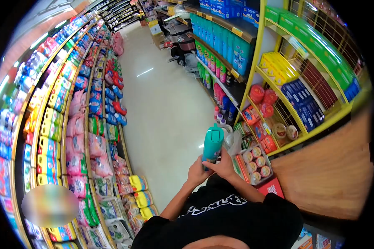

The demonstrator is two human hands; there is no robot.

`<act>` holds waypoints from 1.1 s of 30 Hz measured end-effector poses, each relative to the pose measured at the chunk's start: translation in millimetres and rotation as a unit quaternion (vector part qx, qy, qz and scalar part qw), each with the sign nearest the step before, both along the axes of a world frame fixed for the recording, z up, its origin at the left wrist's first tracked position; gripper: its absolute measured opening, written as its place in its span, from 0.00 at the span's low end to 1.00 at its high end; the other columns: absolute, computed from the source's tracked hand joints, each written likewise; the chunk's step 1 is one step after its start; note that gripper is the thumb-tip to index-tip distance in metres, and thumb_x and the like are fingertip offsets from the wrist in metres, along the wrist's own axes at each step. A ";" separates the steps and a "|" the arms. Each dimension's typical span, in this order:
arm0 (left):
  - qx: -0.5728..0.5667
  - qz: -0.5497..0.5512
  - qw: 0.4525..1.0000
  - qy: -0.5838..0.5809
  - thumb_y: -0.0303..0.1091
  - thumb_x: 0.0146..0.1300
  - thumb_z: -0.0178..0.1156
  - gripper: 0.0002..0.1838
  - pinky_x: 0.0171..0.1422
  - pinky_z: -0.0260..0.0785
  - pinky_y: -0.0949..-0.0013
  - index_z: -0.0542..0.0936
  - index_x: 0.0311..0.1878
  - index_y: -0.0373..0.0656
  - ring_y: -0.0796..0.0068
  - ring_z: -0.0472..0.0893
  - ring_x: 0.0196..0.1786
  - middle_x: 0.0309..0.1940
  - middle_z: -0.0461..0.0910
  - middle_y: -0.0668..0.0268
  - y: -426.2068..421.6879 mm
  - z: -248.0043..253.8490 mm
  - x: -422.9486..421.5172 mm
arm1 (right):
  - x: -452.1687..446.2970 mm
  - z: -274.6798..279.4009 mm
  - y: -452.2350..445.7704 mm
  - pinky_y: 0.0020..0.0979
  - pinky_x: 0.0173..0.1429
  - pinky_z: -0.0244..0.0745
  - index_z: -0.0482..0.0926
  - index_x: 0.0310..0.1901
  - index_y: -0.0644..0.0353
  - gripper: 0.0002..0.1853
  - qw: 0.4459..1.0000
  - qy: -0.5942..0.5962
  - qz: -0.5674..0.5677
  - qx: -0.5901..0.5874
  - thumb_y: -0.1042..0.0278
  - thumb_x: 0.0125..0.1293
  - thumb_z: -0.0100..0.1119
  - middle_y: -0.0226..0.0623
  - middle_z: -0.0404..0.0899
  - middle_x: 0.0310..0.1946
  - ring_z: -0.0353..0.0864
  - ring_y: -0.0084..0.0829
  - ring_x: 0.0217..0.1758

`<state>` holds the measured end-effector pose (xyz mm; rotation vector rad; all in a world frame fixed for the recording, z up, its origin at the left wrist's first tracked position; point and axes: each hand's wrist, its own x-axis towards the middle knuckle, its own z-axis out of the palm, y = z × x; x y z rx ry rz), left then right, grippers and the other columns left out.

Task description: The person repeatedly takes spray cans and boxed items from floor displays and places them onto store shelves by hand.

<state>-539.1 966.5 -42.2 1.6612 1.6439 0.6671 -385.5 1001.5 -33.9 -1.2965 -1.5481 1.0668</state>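
A teal bottle (213, 143) with a flip-top cap stands nearly upright in front of my chest, above the aisle floor. Round its lower left side is my left hand (197, 171), fingers closed. My right hand (223, 166) grips the lower right side, its thumb near the bottle's base. The label is mostly turned from view and cannot be read.
Shelves on the left hold detergent bottles (50, 149) and pink bags (75, 124). Teal packs (241, 54) line the right shelf (216, 50). A yellow wire rack (253, 62) and a wooden counter (320, 178) stand close on my right. Round tubs (257, 162) sit beside me.
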 end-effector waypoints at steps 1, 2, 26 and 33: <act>-0.010 0.005 1.000 -0.005 0.51 0.53 0.74 0.41 0.53 0.75 0.52 0.69 0.65 0.42 0.45 0.82 0.51 0.50 0.82 0.48 21.8 2.5 -8.5 | -8.3 1.8 25.2 0.39 0.55 0.78 0.75 0.57 0.65 0.39 1.000 -0.001 0.010 -0.007 0.53 0.47 0.81 0.47 0.80 0.48 0.83 0.42 0.51; -0.018 0.011 1.000 -0.011 0.51 0.53 0.75 0.41 0.53 0.75 0.52 0.69 0.64 0.41 0.45 0.82 0.52 0.50 0.82 0.48 45.1 6.4 -16.9 | -16.1 5.4 54.3 0.39 0.54 0.78 0.75 0.56 0.65 0.38 1.000 -0.001 0.021 -0.013 0.53 0.47 0.80 0.46 0.81 0.47 0.84 0.43 0.49; 0.064 -0.243 0.964 -0.086 0.29 0.54 0.71 0.39 0.67 0.68 0.52 0.66 0.68 0.38 0.43 0.72 0.65 0.61 0.74 0.46 611.4 -27.3 -242.1 | -226.7 25.7 537.9 0.40 0.54 0.79 0.76 0.57 0.62 0.37 0.987 -0.066 -0.147 0.018 0.59 0.44 0.80 0.48 0.84 0.47 0.85 0.46 0.51; 0.063 -0.425 0.897 -0.104 0.28 0.52 0.70 0.39 0.70 0.65 0.53 0.65 0.68 0.37 0.43 0.72 0.66 0.63 0.72 0.45 765.8 -26.4 -190.2 | -203.1 14.2 619.3 0.38 0.54 0.79 0.81 0.52 0.60 0.29 0.951 -0.020 -0.309 0.007 0.62 0.47 0.79 0.45 0.85 0.45 0.86 0.44 0.49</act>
